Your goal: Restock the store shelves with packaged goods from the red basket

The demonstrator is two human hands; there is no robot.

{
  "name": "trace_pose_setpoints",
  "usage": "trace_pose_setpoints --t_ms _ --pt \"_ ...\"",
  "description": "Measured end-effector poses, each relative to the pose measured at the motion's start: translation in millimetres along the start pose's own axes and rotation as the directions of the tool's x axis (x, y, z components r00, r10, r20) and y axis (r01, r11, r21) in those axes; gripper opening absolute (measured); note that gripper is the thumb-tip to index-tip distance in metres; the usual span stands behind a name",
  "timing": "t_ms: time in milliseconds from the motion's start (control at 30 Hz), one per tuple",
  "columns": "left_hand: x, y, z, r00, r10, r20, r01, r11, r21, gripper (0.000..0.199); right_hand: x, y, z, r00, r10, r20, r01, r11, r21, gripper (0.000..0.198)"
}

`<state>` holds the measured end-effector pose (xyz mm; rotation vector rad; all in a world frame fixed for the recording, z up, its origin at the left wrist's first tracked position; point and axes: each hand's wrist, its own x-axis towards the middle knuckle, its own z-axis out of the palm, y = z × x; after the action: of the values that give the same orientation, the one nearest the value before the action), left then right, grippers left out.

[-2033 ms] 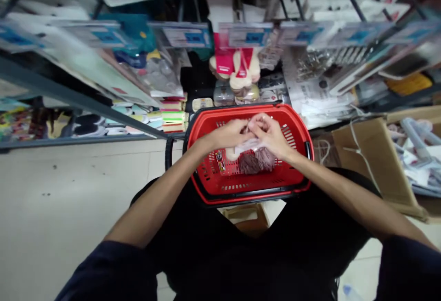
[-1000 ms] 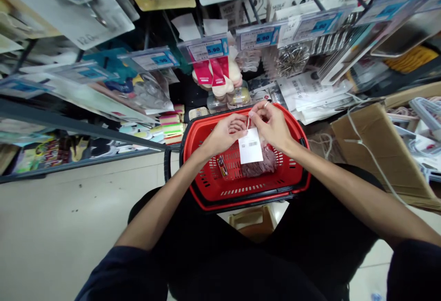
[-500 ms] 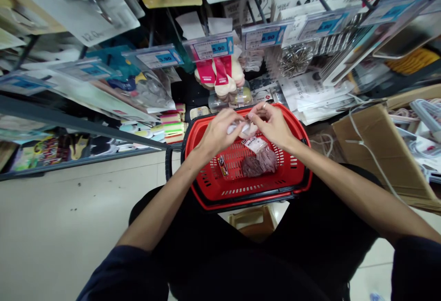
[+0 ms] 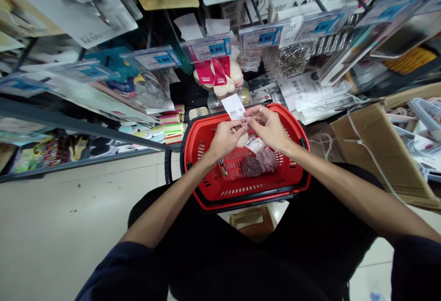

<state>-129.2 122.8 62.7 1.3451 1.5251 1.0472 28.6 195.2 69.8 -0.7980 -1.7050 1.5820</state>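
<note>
Left hand [image 4: 225,139] and right hand [image 4: 268,127] meet fingertip to fingertip above the far half of the red basket [image 4: 206,190]. Both pinch a small pale packet between them; a white tag [image 4: 233,106] with a barcode sticks up from the pinch, tilted toward the shelves. Right hand wears a ring. Below the hands, inside the basket, lies a brownish-purple fluffy bundle [image 4: 258,163] in clear wrap. Price labels [image 4: 211,48] hang on the rack beyond. Cardboard box [image 4: 375,154] at right.
</note>
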Motion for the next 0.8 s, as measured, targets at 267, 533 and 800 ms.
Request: trace_pose_setpoints --t_ms 267,533,800 --pt "6 9 -18 0.994 -0.013 -0.107 0.001 0.994 -0.109 0.025 6 0 -11 0.992 -0.044 -0.118 0.017 0.975 -0.222 0.018" --pt "8 15 -29 0.997 -0.055 -0.062 0.034 0.952 -0.305 0.019 -6 16 2 0.995 -0.021 0.094 0.055 0.927 -0.372 0.069" --pt "7 9 -24 0.984 -0.146 -0.102 0.122 0.971 -0.207 0.013 -1 11 -11 0.953 -0.273 0.128 0.296 0.766 -0.571 0.036"
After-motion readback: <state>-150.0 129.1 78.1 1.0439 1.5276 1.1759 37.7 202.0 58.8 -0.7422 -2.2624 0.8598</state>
